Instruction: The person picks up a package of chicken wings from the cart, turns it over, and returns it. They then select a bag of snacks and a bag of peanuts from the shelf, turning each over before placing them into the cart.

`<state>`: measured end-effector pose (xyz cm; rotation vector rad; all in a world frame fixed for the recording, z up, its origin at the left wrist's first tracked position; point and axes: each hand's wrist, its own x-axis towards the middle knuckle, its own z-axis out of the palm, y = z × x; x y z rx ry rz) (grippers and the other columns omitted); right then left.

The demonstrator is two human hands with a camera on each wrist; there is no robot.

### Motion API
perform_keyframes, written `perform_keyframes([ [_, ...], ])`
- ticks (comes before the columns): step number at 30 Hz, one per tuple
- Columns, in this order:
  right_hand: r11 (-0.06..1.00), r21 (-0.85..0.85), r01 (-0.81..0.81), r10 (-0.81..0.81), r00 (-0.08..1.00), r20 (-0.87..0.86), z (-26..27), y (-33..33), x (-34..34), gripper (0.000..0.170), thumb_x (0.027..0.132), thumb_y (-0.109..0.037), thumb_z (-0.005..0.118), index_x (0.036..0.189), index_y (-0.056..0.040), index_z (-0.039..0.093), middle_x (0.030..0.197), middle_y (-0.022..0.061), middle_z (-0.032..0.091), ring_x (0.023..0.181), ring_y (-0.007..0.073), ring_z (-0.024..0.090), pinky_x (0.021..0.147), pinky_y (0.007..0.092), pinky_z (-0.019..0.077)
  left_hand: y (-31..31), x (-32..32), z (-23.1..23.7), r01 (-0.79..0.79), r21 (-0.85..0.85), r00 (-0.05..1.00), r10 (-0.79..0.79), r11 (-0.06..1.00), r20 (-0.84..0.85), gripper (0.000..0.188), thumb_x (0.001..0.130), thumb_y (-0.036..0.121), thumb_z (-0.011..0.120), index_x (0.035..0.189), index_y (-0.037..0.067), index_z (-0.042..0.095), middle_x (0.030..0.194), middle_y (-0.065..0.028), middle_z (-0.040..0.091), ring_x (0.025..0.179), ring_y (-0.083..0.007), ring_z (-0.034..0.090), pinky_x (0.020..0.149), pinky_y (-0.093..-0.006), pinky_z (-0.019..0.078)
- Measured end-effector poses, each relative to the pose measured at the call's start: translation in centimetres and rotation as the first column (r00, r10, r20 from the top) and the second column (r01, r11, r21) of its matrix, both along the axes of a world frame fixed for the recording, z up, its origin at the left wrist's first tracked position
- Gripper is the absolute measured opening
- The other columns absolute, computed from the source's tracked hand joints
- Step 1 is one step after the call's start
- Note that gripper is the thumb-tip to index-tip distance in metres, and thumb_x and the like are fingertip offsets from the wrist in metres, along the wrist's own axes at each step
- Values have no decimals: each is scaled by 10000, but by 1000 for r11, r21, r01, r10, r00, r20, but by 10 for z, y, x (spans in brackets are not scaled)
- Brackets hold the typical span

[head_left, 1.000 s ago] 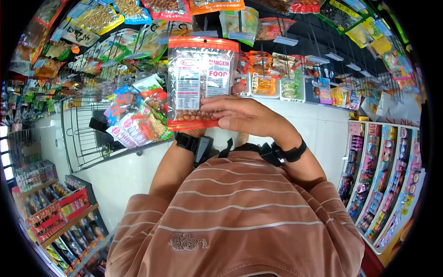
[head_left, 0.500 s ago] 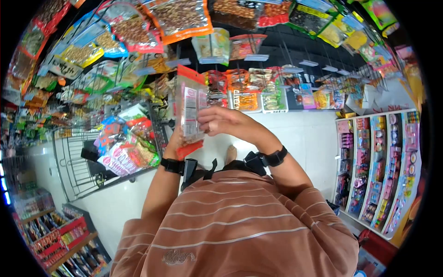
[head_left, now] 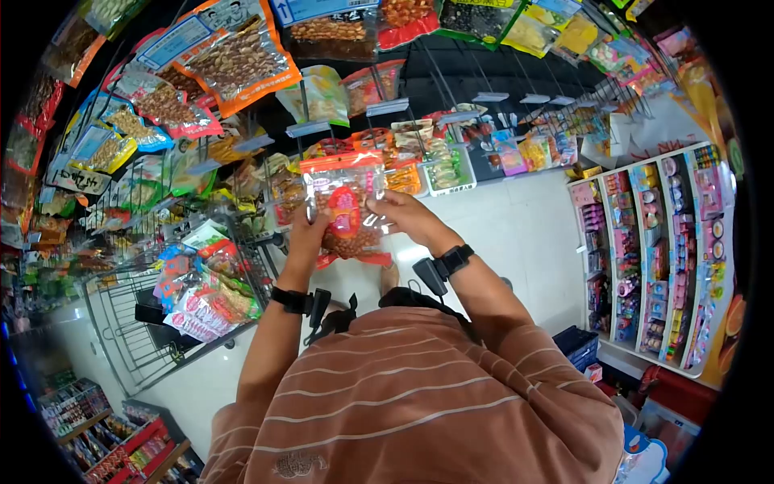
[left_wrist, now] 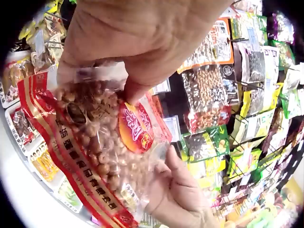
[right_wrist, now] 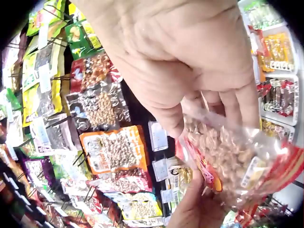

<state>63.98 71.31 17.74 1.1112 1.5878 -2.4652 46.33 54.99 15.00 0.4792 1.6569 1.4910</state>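
Observation:
A clear plastic bag of round brown nuts (head_left: 355, 244) with red bands at its ends is held up between both hands in the head view. Its front, with a red oval logo, faces me. My left hand (head_left: 305, 242) grips the bag's left side, thumb lying over the front. On the opposite side my right hand (head_left: 411, 219) pinches the edge. In the left wrist view the nuts (left_wrist: 107, 156) show through the film, and the left thumb presses beside the logo. The right wrist view has the right thumb on the front, with its other fingers partly hidden behind the bag.
Packaged snacks (head_left: 242, 60) hang on hooks in front. To the left stands a wire cart (head_left: 133, 343) with several colourful bags (head_left: 205, 310) in it. A white shelf unit (head_left: 641, 258) is at the right, and a dark blue crate (head_left: 576, 345) sits on the floor.
The bag has been turned over from its printed back to its front. My right hand went from straight fingers against it to pinching its side. The view has shifted along the shelves.

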Motion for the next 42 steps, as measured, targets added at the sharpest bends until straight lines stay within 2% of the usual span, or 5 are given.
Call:
perform_keyframes([
  [6, 991, 3, 134, -134, 990, 34, -45, 22, 11, 373, 922, -365, 690, 1132, -65, 617, 909, 5, 639, 820, 102, 600, 683, 288, 489, 33, 13, -26, 112, -195, 975, -145, 974, -166, 354, 951, 183, 611, 1256, 21, 537, 1064, -61, 616, 975, -141, 568, 864, -304, 463],
  [11, 961, -12, 276, -276, 958, -77, -46, 40, 19, 334, 891, -306, 737, 1088, -60, 629, 856, -7, 638, 750, 78, 596, 638, 227, 466, 65, 24, -36, 143, 0, 986, -142, 990, -81, 325, 951, 186, 614, 1217, 8, 554, 1064, -65, 617, 959, -142, 580, 853, -294, 479],
  [20, 954, -85, 288, -297, 947, -125, -62, 77, 24, 449, 885, -299, 742, 1229, -57, 583, 1078, 24, 652, 964, 117, 632, 806, 283, 514, 100, 12, -74, 123, -89, 991, -127, 988, -40, 448, 970, 290, 597, 1322, 30, 500, 1143, -75, 600, 1016, -160, 603, 841, -289, 498],
  [30, 952, -87, 295, -302, 949, -92, -74, 108, 27, 747, 868, -282, 761, 1474, -37, 400, 1282, 74, 598, 1135, 153, 584, 925, 328, 486, 109, 27, -30, 138, -103, 987, -145, 985, -63, 538, 963, 259, 621, 1359, -59, 445, 1206, -115, 600, 1125, -169, 540, 987, -297, 418],
  [42, 951, 42, 306, -297, 944, -146, -76, 139, 15, 377, 899, -263, 721, 1188, -50, 606, 1068, 39, 673, 977, 122, 637, 838, 259, 500, 104, 24, -62, 55, -84, 989, -66, 995, -131, 651, 923, 325, 658, 1407, -38, 415, 1295, -203, 590, 1200, -236, 561, 1018, -318, 429],
])
